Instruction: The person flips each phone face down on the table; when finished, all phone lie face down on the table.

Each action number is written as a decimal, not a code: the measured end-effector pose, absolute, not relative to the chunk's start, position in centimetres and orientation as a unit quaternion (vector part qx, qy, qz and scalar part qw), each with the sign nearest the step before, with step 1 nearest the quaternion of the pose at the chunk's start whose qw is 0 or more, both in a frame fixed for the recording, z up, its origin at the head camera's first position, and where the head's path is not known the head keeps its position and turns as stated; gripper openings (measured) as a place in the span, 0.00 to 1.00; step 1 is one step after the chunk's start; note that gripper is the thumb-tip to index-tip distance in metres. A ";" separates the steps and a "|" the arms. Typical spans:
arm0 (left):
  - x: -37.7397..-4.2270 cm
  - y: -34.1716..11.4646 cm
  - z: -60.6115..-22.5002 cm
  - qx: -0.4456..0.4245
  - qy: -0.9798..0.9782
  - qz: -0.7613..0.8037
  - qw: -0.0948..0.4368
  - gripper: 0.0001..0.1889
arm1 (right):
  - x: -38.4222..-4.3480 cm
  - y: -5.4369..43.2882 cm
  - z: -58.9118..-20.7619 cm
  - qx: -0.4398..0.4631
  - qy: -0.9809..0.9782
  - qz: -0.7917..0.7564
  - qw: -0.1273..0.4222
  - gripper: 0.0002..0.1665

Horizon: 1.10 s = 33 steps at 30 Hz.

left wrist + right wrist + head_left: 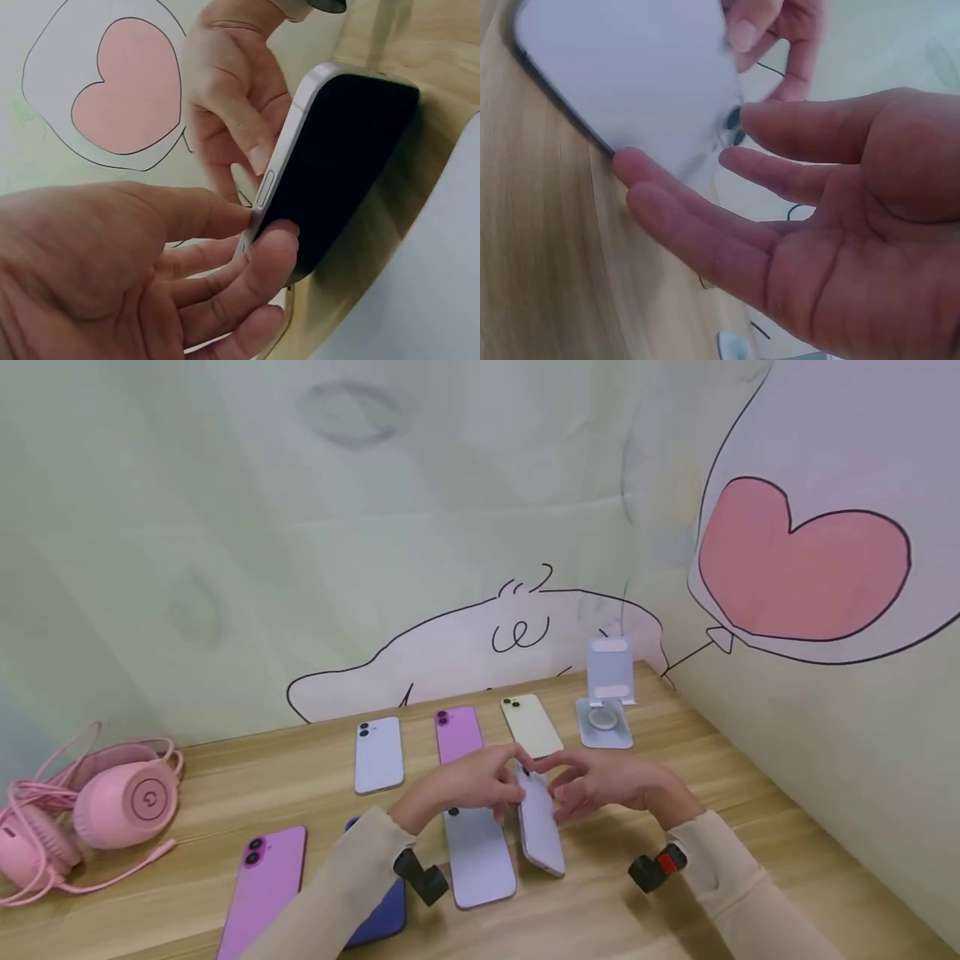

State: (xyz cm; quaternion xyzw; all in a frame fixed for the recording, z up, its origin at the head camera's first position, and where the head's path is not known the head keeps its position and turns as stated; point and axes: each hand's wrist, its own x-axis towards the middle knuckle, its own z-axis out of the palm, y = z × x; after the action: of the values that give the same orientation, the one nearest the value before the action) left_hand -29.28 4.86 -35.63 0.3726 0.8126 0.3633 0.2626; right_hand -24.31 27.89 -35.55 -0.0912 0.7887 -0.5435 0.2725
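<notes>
A white smartphone (542, 827) stands tilted over the wood-grain table, its black screen (345, 157) facing the left wrist camera and its pale back (630, 67) facing the right one. My left hand (476, 781) pinches its side edge near the top between thumb and fingers. On the other side, my right hand (603, 781) holds the camera corner, thumb by the lenses and fingertips along the edge. Just left of it, another white phone (482, 860) lies back up, partly beneath my left hand. Behind are a pink phone (459, 735) and a pale yellow phone (532, 727).
A phone stand (611, 668) is at the back right. One more white phone (378, 756) lies farther left. A larger pink phone (266, 885) and a blue phone (382, 914) lie near the front. Pink headphones (123, 806) with a cable occupy the left end. Curtains surround the table.
</notes>
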 end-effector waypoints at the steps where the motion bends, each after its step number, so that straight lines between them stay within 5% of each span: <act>1: -29.2 4.6 -35.7 0.371 0.814 0.361 0.264 0.19 | -24.4 27.7 -35.5 -0.091 0.791 -0.540 0.274 0.32; 16: -28.7 5.7 -38.1 0.368 0.811 0.362 0.275 0.14 | -25.0 28.0 -34.7 -0.061 0.860 -0.441 0.250 0.27; 25: -27.4 6.4 -38.4 0.394 0.846 0.300 0.200 0.19 | -25.2 29.1 -35.1 -0.067 0.857 -0.444 0.253 0.23; 33: -27.0 5.3 -38.6 0.415 0.853 0.276 0.154 0.13 | -24.7 31.1 -35.3 -0.057 0.883 -0.410 0.222 0.21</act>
State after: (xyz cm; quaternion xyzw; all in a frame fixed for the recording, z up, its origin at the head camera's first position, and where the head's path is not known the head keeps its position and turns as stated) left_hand -27.00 5.33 -38.60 0.4148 0.8532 0.2761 0.1541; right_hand -24.70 31.08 -35.28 -0.0566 0.8827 -0.4102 0.2222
